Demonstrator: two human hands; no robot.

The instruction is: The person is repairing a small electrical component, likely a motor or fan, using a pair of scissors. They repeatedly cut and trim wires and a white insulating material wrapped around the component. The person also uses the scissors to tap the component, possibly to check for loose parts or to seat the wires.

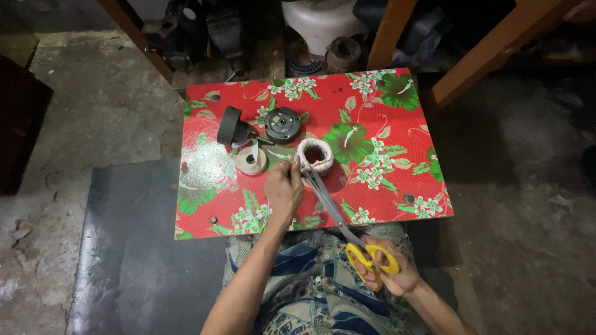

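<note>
My right hand (391, 273) grips yellow-handled scissors (338, 217) whose long blades reach up toward a round coil wrapped in white tape (315, 155) on the red floral board (385, 180). Just left of the blade tips, my left hand (283, 189) rests on the board with fingers pinched, seemingly on a thin strand or tape end by the coil; the strand itself is too fine to see. A roll of white tape (251, 160) lies left of that hand.
A dark round motor cover (282, 124) and a black tape roll (230, 127) sit at the board's back left. Wooden legs (388, 31) and dark clutter stand behind. A dark mat (136, 248) lies on the concrete floor at left.
</note>
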